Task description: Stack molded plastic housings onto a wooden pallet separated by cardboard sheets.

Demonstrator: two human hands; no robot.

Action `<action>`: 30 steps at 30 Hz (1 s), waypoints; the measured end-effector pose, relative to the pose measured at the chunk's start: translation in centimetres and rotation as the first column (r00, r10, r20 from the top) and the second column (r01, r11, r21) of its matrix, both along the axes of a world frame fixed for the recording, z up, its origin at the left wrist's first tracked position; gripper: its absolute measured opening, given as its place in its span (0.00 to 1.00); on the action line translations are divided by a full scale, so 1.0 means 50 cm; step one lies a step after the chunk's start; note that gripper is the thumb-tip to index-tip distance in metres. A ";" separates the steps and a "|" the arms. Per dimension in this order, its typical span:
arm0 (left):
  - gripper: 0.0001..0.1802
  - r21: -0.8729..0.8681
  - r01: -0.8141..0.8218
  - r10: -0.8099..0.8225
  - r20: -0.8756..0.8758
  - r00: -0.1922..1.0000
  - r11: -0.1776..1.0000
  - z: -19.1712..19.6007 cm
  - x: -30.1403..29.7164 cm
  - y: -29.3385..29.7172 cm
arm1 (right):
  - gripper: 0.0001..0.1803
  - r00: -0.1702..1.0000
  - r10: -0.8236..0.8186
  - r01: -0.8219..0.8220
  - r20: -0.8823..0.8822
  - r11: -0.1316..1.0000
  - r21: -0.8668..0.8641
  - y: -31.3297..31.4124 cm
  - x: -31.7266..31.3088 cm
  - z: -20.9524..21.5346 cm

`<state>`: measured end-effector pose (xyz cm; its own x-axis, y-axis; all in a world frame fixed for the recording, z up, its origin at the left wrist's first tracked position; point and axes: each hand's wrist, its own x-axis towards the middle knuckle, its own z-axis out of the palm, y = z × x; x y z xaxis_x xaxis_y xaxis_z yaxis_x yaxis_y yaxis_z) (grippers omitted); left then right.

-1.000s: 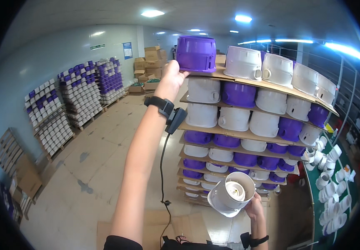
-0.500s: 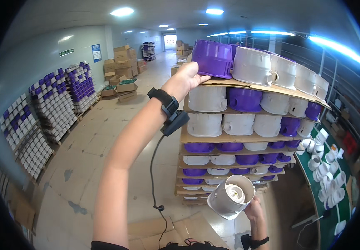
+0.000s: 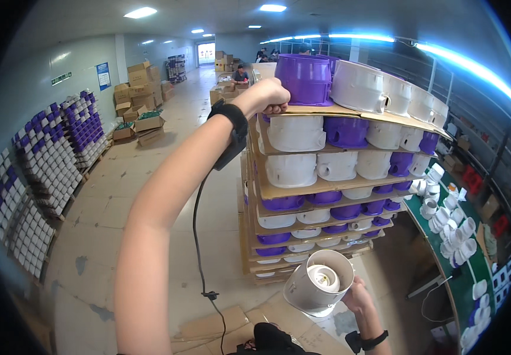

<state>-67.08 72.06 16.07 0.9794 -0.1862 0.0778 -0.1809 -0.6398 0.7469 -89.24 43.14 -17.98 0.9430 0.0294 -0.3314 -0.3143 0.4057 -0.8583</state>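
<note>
I see the left hand [image 3: 274, 96] with its fingers curled in, at the left edge of the top cardboard sheet [image 3: 326, 110], close beside the base of a purple housing [image 3: 304, 80]. From where I watch, I cannot tell whether it grips the sheet or the housing, or only rests against them. The purple housing stands upright at the near left corner of this sheet, and a row of white housings [image 3: 357, 86] goes from it to the right.

The right hand [image 3: 359, 296] is nearer to me, and it is holding a white cylinder housing [image 3: 304, 290] by its right side. This housing is tilted, so I look into its open mouth and see a round white part [image 3: 323, 278] inside.

Behind it rises the stack, with white and purple housings in layers, separated by cardboard sheets. To the right I have a green table [image 3: 453, 289] with many white pieces [image 3: 443, 220] lying on it. On the left, along the wall, stand further stacks of housings [image 3: 39, 160]. Farther away are carton boxes [image 3: 143, 89], and a seated person [image 3: 240, 76] is at the far side.
</note>
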 end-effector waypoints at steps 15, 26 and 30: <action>0.23 -0.314 0.044 -0.078 -0.095 0.992 0.948 -0.473 -0.333 0.268 | 0.15 0.931 0.365 -0.364 -0.029 0.931 0.041 0.308 0.171 0.156; 0.19 -0.854 -0.467 0.003 -0.479 0.878 0.232 -0.408 -0.264 0.422 | 0.15 0.842 0.538 -0.539 0.043 0.833 0.126 0.504 0.326 0.303; 0.15 -0.917 -0.273 0.209 -0.218 0.953 0.291 -0.307 -0.140 0.476 | 0.22 0.801 0.573 -0.598 0.174 0.776 0.201 0.485 0.334 0.339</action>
<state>-74.09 95.87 0.72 0.9747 0.2229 -0.0164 -0.0935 0.4734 0.8759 -72.55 67.36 -1.02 0.7444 0.6508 -0.1493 -0.4775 0.3626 -0.8003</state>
